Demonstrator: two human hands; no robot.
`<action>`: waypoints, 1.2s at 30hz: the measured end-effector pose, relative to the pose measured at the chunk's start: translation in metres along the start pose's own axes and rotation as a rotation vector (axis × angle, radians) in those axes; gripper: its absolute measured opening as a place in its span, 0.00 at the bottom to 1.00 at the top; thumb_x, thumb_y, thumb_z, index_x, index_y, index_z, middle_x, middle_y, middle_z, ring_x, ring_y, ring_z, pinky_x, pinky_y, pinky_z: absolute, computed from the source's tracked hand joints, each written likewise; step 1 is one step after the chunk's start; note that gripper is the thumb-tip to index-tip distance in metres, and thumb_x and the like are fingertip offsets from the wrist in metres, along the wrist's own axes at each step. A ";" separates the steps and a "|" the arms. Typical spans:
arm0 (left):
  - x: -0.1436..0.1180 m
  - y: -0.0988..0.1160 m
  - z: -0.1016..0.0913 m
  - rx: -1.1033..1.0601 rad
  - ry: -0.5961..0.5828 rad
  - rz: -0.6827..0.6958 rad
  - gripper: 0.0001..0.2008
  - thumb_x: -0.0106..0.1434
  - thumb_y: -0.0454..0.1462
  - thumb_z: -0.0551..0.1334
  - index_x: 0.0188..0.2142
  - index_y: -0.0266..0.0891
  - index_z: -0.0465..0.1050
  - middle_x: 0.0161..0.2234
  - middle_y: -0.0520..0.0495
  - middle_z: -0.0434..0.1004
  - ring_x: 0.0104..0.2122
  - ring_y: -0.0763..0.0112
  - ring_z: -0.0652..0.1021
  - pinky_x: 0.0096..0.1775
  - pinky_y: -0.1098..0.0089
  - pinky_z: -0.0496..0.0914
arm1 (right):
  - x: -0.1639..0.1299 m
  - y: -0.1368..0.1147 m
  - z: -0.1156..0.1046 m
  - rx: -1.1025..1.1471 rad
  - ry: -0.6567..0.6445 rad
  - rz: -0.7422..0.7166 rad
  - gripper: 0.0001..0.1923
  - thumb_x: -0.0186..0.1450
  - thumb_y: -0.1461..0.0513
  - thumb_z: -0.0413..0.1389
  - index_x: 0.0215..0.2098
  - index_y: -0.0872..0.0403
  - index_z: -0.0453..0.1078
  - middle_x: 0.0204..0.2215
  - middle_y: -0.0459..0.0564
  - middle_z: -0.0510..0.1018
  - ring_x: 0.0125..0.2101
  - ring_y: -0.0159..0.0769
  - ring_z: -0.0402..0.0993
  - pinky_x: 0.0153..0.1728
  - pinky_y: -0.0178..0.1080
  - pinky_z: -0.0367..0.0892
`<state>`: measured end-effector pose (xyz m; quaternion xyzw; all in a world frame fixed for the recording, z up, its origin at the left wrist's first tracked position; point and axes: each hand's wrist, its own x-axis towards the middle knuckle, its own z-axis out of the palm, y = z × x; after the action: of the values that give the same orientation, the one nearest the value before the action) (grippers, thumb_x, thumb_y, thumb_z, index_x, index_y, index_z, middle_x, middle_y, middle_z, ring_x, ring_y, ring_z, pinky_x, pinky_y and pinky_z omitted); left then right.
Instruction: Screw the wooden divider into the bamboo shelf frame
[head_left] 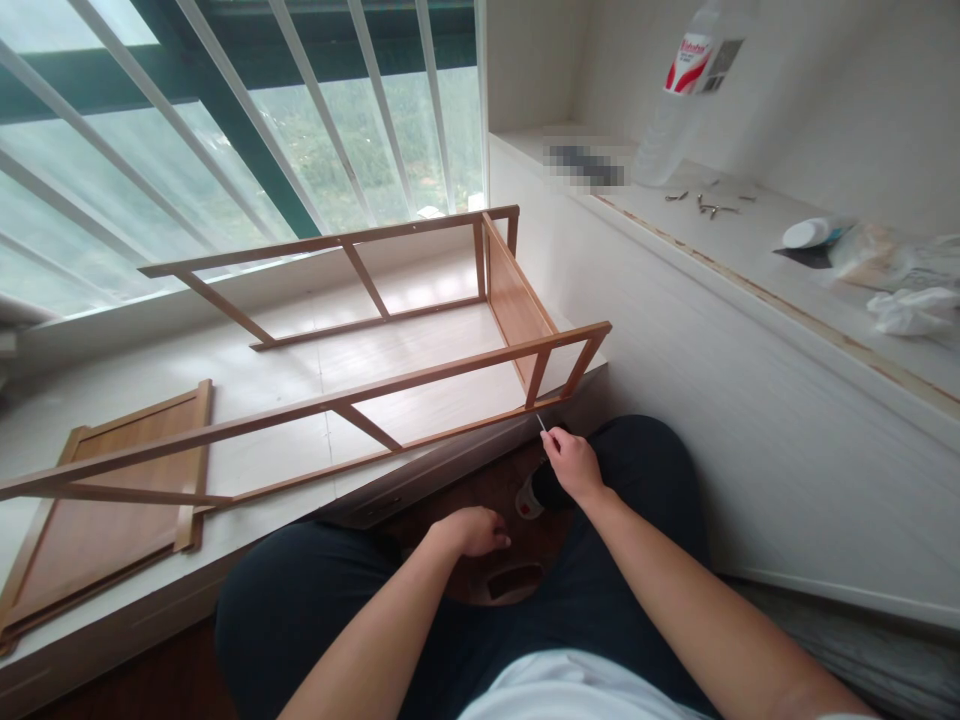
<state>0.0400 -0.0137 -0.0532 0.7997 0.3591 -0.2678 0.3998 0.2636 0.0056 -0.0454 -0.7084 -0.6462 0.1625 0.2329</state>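
Observation:
Between thumb and fingers of my right hand [574, 462] is a thin metal rod [541, 422], too small to name surely. Its tip meets or nearly meets the near lower rail of a wooden frame [442, 378], just below where the end panel [517, 285] joins. That frame has two ladder-like sides lying on the window ledge, joined by the panel at their right end. My left hand [476, 531] hangs between my knees with fingers loosely curled, apart from the frame, and no object shows in it.
A separate wooden panel [120, 490] lies under the frame's left end. On the right-hand shelf stand a plastic bottle [679, 110], several small bolts [709, 207], a white-capped container [810, 233], a plastic bag [889, 258] and crumpled tissue [911, 312]. Window bars [292, 95] rise behind.

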 end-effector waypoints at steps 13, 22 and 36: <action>-0.001 -0.001 0.003 -0.003 0.014 -0.015 0.23 0.62 0.51 0.54 0.49 0.43 0.76 0.46 0.40 0.80 0.45 0.53 0.79 0.43 0.61 0.71 | 0.000 -0.004 -0.003 -0.191 0.016 -0.009 0.19 0.72 0.55 0.46 0.28 0.52 0.70 0.24 0.50 0.77 0.22 0.33 0.66 0.25 0.38 0.41; 0.000 -0.002 0.003 -0.014 0.014 -0.022 0.22 0.62 0.51 0.55 0.48 0.44 0.77 0.45 0.41 0.80 0.44 0.55 0.79 0.42 0.62 0.71 | 0.002 -0.002 0.001 0.219 -0.025 0.026 0.22 0.71 0.51 0.45 0.23 0.51 0.67 0.18 0.47 0.73 0.21 0.35 0.67 0.26 0.35 0.54; 0.000 -0.001 0.003 -0.014 0.021 -0.010 0.22 0.62 0.50 0.55 0.48 0.44 0.77 0.45 0.41 0.80 0.44 0.55 0.79 0.42 0.63 0.71 | 0.007 0.000 0.012 1.064 -0.247 0.346 0.21 0.62 0.45 0.54 0.24 0.53 0.65 0.13 0.41 0.66 0.12 0.26 0.52 0.15 0.31 0.45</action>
<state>0.0390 -0.0159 -0.0554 0.7979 0.3692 -0.2585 0.4004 0.2575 0.0138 -0.0549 -0.5648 -0.3725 0.5827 0.4502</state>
